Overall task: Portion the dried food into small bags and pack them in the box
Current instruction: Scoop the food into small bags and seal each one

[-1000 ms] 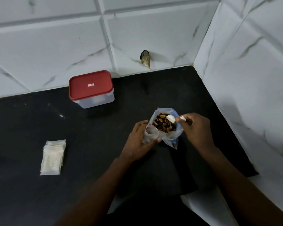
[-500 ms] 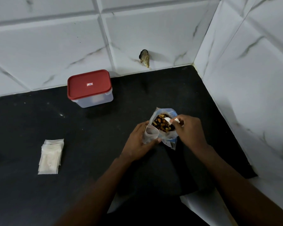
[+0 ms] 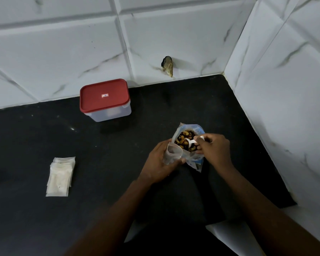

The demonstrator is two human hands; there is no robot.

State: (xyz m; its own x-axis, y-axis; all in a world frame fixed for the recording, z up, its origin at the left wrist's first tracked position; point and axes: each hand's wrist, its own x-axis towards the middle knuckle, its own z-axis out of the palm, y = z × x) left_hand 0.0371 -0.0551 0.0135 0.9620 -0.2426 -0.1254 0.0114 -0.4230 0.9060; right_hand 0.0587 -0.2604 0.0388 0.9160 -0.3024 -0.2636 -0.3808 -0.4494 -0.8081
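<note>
Now, left hand (image 3: 161, 161): grip clamped on small bag (image 3: 174, 154), 9 o'clock of pouch (image 3: 194, 160).
Right hand (image 3: 214, 150): grip pinches scoop (image 3: 189, 143).
Dried food (image 3: 183, 138): may spill if bag mouth sags.

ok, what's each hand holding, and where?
Left hand grips the small bag around its middle. Right hand pinches the white scoop by its handle.

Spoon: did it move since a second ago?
Yes. The white spoon in the right hand has dipped toward the person, deeper into the food bag, farther from the tiled back wall.
</note>
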